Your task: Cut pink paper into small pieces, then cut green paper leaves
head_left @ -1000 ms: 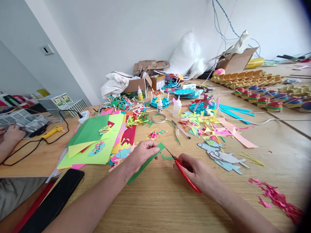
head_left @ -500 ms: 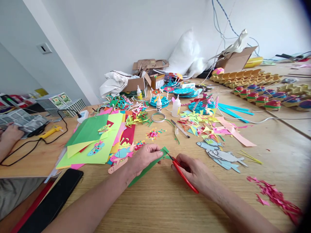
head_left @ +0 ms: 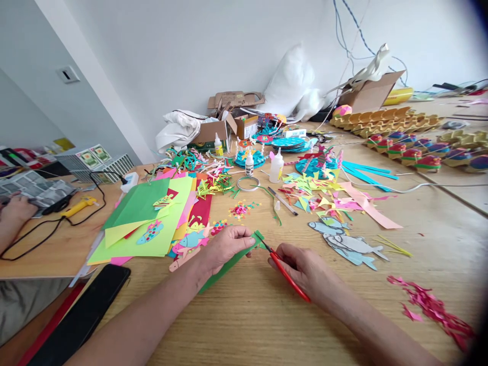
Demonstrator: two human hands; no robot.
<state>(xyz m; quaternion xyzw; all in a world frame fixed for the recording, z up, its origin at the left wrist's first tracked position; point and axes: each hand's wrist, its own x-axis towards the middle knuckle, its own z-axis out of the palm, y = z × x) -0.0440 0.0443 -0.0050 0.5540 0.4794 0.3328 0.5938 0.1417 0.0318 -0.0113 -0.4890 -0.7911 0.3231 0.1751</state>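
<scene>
My left hand (head_left: 232, 246) pinches a strip of green paper (head_left: 222, 271) near its upper end, and the rest slants down toward me under the wrist. In my right hand (head_left: 295, 264) is a pair of red-handled scissors (head_left: 288, 277). Their blades point up and left and meet the top end of the strip. A small green piece shows beside the blades. Beyond my left wrist lie paper fish cutouts (head_left: 193, 240) in several colours. A little heap of confetti dots (head_left: 240, 209) lies past my hands.
Coloured paper sheets (head_left: 137, 208) and a black phone (head_left: 95, 290) lie at left; a co-worker's hand (head_left: 17, 211) is farther left. Glue bottles (head_left: 276, 169) stand behind, near paper scraps (head_left: 320, 195). Grey fish cutouts (head_left: 354, 245) and red shreds (head_left: 430, 307) are at right.
Both hands stay almost where they were, with the scissors at the strip's end. The strip's lower end has shifted slightly left.
</scene>
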